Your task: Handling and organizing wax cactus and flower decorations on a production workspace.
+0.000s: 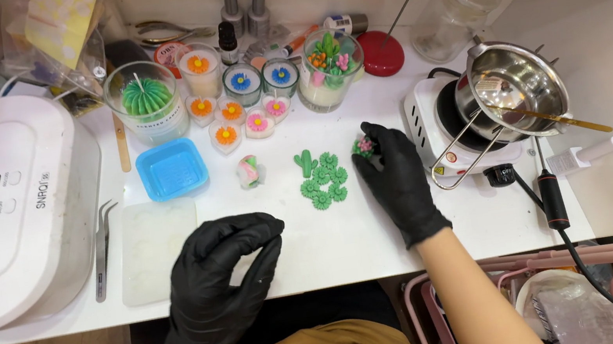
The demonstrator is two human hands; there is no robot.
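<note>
The right hand [400, 179], in a black glove, has its grip closed by the fingertips on a small wax cactus piece [364, 145], green with a pink flower, held just above the white table [361, 228]. It looks light, brittle and easily dented, so it is probably best taken by its green sides, not the flower.

The left hand [217, 274], also gloved in black, hangs over the near table edge with thumb and fingers curled toward each other; its grip seems to hold nothing, though something tiny could be hidden.

Just left of the held piece lies a cluster of green wax pieces [321, 178]: one cactus shape and about six rosettes. Further left sits one pink-and-green wax bud [249, 171], then one blue square mould [172, 168].

Beyond the grip stand finished candles: five small heart-shaped ones with flowers [236, 120], three small glass ones, and two larger glass ones holding cactus shapes.

To the right of the grip, one steel melting pot [512, 86] sits on a white hot plate. Far left lies one pair of tweezers [102, 250] beside a white domed appliance [7, 207].
</note>
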